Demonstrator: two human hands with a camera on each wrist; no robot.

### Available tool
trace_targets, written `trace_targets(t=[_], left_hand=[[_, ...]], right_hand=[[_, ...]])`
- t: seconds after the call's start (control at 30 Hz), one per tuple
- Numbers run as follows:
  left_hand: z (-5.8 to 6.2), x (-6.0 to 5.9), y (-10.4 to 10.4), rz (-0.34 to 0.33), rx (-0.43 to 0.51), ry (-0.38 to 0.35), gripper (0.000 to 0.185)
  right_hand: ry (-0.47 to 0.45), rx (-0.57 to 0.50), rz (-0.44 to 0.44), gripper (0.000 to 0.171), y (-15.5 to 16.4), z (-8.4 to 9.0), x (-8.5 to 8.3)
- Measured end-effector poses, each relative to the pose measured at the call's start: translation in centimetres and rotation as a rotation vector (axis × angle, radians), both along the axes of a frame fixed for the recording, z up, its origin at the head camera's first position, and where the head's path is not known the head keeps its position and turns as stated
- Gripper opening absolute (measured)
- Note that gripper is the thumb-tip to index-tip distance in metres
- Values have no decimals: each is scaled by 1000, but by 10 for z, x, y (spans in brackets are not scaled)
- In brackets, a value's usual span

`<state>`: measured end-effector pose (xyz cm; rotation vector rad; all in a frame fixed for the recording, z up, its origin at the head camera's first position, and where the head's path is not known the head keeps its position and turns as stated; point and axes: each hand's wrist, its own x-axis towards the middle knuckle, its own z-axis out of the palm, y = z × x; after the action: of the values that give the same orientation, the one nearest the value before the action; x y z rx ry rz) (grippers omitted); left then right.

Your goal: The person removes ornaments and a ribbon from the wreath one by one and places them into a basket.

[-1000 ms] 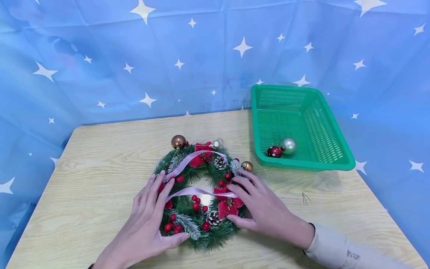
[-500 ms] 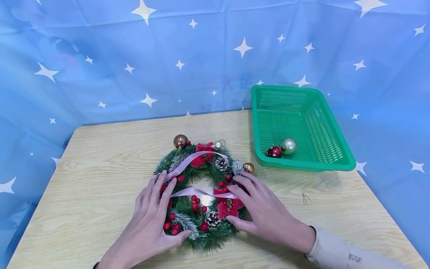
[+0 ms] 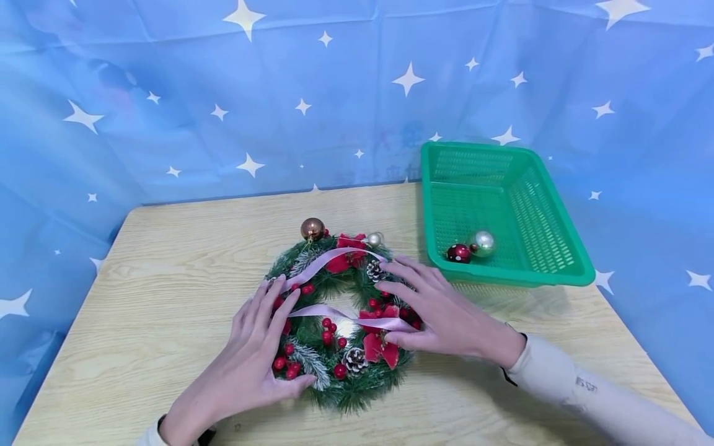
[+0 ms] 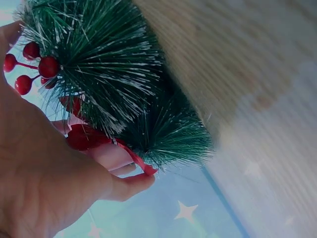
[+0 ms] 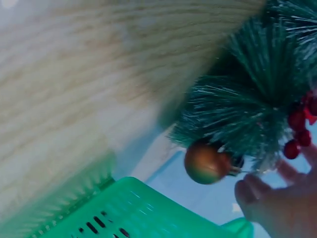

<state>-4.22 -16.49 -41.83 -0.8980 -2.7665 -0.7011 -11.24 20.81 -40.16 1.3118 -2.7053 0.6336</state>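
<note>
The wreath (image 3: 341,316) is lying flat on the tabletop (image 3: 167,260), low in the middle of the frame. The left hand (image 3: 251,359) is resting on its left side with a wide grip, fingers straight, holding nothing. The right hand (image 3: 440,313) is lying across its right side, fingers spread, thumb pressing the pink ribbon (image 3: 334,310). Bronze and silver baubles are already sitting on the wreath; judging by that, decorating is well along, while a red bauble (image 3: 458,253) and a silver bauble (image 3: 483,243) are waiting in the green basket (image 3: 535,275) at the right.

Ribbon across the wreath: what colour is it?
Pale pink ribbon; clearest in the head view.
</note>
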Motion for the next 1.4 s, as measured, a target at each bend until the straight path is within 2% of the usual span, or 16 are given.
trace_targets(t=[0.17,0.37,0.53,0.77,0.83,1.1,1.4], left_hand=[[1,-2,0,-11,5,-24,128],[2,1,3,29,-15,-4,126],[4,6,7,87,-12,-9,123],[6,12,17,237,-20,-46,124],[6,14,19,262,-28,-68,126],[6,19,27,259,-86,-81,131],[7,19,30,266,-85,-90,139]], right_hand=[[-21,39,16,87,2,-7,-4],[39,48,4,88,0,-12,-4],[73,75,-49,90,-6,-12,5],[120,51,-118,91,-18,-16,20],[131,50,-141,92,-21,-17,23],[150,52,-188,90,-25,-19,31],[159,42,-212,94,-26,-19,38]])
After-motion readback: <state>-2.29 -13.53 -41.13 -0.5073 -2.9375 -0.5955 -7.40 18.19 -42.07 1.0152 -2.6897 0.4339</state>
